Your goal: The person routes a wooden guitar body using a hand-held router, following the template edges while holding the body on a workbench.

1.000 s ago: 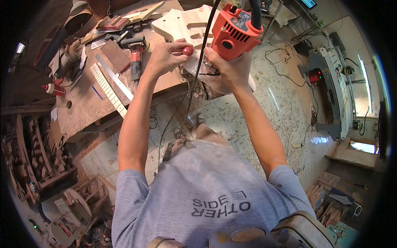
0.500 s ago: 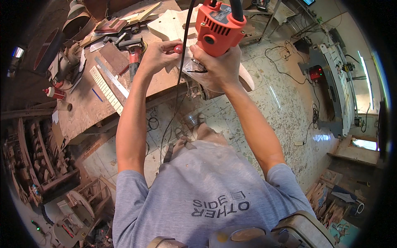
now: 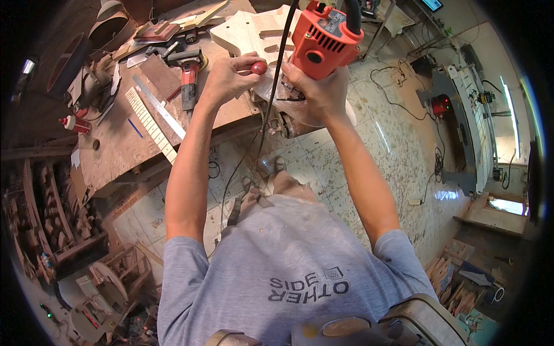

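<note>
In my right hand point(image 3: 324, 97) is an orange-red handheld router point(image 3: 326, 49), gripped around its lower body. Its clear base point(image 3: 266, 86) shows between my hands, partly covered by my fingers. My left hand point(image 3: 229, 79) is closed, thumb and fingers pinching a round red knob point(image 3: 259, 68) beside that base. Whether the knob is joined to the base cannot be seen. Beneath and beyond the router lies a pale wooden guitar body point(image 3: 245, 32) with cut-out recesses, on the bench edge. A black cable point(image 3: 277, 78) hangs down between my hands.
On the wooden workbench point(image 3: 112, 153) lie a fretted guitar neck point(image 3: 151, 124), a metal ruler point(image 3: 164, 115), a red angle grinder point(image 3: 189, 81) and a blue pen point(image 3: 135, 128). A red-capped bottle point(image 3: 76, 124) stands at the left. Cables trail over the dusty tiled floor point(image 3: 369, 167).
Both hands and the router have shifted a little to the right along the guitar body. The cable has swung right with them. Both grips look the same.
</note>
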{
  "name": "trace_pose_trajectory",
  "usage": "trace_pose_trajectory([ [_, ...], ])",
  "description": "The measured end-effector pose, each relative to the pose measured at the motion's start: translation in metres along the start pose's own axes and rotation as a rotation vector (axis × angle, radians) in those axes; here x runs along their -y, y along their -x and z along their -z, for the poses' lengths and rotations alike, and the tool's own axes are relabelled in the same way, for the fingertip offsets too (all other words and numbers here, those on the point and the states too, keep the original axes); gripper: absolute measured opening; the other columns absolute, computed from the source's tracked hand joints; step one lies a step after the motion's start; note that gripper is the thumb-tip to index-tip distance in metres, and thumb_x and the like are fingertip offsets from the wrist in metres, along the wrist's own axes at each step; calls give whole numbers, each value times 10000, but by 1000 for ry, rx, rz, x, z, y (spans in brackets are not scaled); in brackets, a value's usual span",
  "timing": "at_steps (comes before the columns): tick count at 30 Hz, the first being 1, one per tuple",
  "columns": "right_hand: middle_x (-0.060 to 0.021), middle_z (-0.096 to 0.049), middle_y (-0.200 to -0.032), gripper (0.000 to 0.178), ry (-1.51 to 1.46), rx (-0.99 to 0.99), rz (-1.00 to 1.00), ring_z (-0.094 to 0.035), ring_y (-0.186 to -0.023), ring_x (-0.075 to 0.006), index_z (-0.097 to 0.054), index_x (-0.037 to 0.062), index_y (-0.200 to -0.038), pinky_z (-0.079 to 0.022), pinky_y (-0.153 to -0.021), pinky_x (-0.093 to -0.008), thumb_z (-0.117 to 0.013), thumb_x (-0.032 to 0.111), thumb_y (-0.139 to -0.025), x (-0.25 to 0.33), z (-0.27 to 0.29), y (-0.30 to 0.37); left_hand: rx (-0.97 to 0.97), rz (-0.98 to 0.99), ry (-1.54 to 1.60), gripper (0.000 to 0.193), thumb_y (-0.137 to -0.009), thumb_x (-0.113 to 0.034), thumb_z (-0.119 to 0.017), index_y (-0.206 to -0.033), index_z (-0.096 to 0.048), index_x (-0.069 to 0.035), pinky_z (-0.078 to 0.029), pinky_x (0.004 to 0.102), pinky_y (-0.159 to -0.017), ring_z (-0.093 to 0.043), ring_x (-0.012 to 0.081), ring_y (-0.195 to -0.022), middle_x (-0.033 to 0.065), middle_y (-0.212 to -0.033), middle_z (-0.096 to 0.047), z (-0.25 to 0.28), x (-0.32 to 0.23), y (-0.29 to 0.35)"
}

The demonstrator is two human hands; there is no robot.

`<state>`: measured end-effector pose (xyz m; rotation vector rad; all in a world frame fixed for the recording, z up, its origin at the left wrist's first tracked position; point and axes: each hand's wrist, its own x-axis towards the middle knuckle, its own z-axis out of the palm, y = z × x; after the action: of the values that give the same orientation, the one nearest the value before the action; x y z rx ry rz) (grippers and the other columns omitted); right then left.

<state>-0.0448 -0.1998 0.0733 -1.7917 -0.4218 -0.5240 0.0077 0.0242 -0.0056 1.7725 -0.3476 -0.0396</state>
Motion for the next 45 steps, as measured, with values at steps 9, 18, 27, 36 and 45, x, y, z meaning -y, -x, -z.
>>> trace_pose_trajectory([
  [9,-31,-773,-901,340,-83,262,-94,-735,-819,-139,-737,29,-1036,-572,-732,-320,-889,206,-788,-21,24,-29,-251,-70,-184,360,-839,-151,-770,-1187,-786,-60,-612,307,-844,-791,186,-1008,147,-1034,-809,-23,5,10],
  [18,-134,-742,-1182,583,-20,350,151,-722,-1050,-236,-702,-3,-1236,-575,-924,-348,-926,307,-795,-54,65,-52,-389,78,-348,317,-954,-170,-766,-1222,-775,-1,-576,268,-846,-695,89,-936,21,-959,-776,-40,-10,19],
  [27,-202,-718,-1281,387,171,555,202,-721,-1134,-324,-700,-2,-1267,-574,-981,-400,-784,75,-897,-100,109,-9,-553,167,-356,271,-928,-99,-774,-1177,-784,7,-567,263,-866,-702,71,-940,5,-968,-780,-60,-32,35],
  [36,-191,-732,-1243,331,37,733,276,-735,-1066,-337,-702,9,-1252,-586,-969,-396,-746,20,-924,-114,109,-35,-803,143,-423,294,-863,-163,-798,-1149,-804,-95,-532,256,-707,-655,65,-724,26,-800,-736,-92,-30,75],
  [45,-195,-767,-1107,357,-87,845,258,-581,-1404,-379,-690,31,-1269,-283,-1299,-503,-735,13,-915,-138,97,-55,-985,163,-506,319,-855,-149,-817,-1160,-816,-57,-594,286,-819,-743,94,-855,68,-920,-816,-124,-50,91],
])
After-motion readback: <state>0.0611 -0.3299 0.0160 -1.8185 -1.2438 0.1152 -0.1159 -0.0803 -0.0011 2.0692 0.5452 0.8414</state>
